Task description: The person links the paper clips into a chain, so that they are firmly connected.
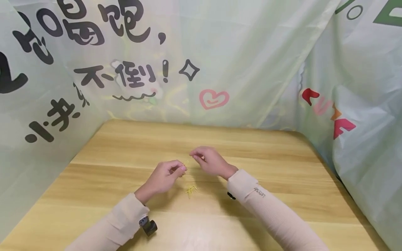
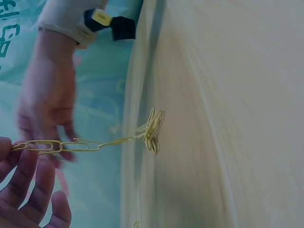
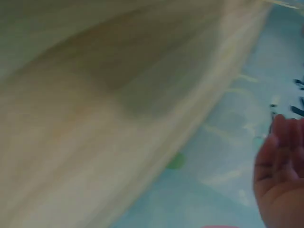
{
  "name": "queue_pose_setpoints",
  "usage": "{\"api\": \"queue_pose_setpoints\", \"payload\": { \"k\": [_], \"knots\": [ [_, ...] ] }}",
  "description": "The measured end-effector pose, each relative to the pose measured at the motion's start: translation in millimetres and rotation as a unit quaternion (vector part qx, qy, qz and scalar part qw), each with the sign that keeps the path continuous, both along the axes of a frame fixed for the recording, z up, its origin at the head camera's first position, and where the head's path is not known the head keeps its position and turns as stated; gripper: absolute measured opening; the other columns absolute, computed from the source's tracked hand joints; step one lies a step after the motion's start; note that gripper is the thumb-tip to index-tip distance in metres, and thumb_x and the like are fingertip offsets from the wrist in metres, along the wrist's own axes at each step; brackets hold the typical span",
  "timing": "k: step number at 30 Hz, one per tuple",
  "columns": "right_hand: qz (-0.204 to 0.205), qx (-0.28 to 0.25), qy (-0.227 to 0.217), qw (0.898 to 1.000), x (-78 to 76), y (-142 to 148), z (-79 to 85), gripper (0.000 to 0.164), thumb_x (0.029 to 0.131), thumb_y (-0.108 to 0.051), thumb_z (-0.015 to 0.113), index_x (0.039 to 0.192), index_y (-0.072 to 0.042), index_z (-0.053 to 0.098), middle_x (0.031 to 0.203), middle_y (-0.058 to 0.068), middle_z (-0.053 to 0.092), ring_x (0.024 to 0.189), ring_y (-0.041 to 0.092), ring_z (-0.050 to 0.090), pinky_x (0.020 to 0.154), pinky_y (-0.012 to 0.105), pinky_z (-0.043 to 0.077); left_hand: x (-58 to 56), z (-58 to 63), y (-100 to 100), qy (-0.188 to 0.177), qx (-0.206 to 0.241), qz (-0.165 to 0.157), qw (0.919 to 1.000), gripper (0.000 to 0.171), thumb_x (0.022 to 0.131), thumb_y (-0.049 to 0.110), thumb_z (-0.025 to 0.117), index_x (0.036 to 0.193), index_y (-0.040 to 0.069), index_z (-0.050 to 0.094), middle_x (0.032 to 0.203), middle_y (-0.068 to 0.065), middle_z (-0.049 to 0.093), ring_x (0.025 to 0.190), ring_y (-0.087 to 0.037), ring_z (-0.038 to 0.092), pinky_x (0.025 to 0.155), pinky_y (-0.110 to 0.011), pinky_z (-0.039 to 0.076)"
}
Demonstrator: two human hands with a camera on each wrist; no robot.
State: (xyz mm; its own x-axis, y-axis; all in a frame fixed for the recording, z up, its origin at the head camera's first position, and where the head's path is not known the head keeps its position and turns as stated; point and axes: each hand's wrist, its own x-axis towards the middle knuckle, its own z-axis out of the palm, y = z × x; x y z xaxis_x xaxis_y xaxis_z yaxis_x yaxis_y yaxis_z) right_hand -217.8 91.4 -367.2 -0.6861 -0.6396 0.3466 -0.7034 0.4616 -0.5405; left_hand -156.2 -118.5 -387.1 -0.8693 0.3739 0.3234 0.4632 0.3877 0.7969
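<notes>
Above the table [image 1: 267, 157], left hand [image 1: 164, 176] pinches linked paperclips [image 2: 61, 147], right hand [image 1: 213, 161] loosely curled, empty.

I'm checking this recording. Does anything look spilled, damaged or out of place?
Nothing stands out: the left hand pinches a chain of yellow paper clips, and a small bunch of clips sits together on the wooden table.
</notes>
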Motion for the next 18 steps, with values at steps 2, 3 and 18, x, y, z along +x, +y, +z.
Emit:
{"api": "queue_pose_setpoints", "payload": {
  "k": [2, 3, 18],
  "knots": [
    [-0.011, 0.05, -0.012, 0.999, -9.3, -2, -7.6, 0.021, 0.096, 0.001, 0.053, 0.112, 0.004, 0.066, 0.109, 0.014, 0.068, 0.096, 0.021, 0.064, 0.082, 0.032, 0.053, 0.2, 1.2, -2, 0.003, 0.011, 0.006, 0.9999, 0.02, 0.101, 0.017, 0.054, 0.095, 0.003, 0.068, 0.084, -0.012, 0.066, 0.076, -0.028, 0.063, 0.07, -0.031, 0.052],
    [-0.014, 0.074, -0.018, 0.997, -13.5, -3, -11.6, 0.022, 0.096, 0.002, 0.052, 0.114, 0.004, 0.066, 0.112, 0.015, 0.067, 0.099, 0.022, 0.064, 0.084, 0.033, 0.052, 0.4, 1.5, -2, 0.004, 0.016, 0.009, 0.9998, 0.019, 0.101, 0.016, 0.054, 0.095, 0.004, 0.067, 0.083, -0.012, 0.066, 0.076, -0.029, 0.063, 0.069, -0.031, 0.052],
    [0.031, 0.296, -0.087, 0.951, -13.8, -42, -18.9, 0.038, 0.097, -0.009, 0.05, 0.135, -0.015, 0.054, 0.121, 0.003, 0.061, 0.11, 0.019, 0.055, 0.102, 0.048, 0.04, -0.2, 1.4, -1, 0.015, 0.085, 0.043, 0.9953, 0.018, 0.102, 0.011, 0.051, 0.094, -0.001, 0.063, 0.082, -0.003, 0.061, 0.078, -0.021, 0.059, 0.076, -0.031, 0.051]
  ]
}}
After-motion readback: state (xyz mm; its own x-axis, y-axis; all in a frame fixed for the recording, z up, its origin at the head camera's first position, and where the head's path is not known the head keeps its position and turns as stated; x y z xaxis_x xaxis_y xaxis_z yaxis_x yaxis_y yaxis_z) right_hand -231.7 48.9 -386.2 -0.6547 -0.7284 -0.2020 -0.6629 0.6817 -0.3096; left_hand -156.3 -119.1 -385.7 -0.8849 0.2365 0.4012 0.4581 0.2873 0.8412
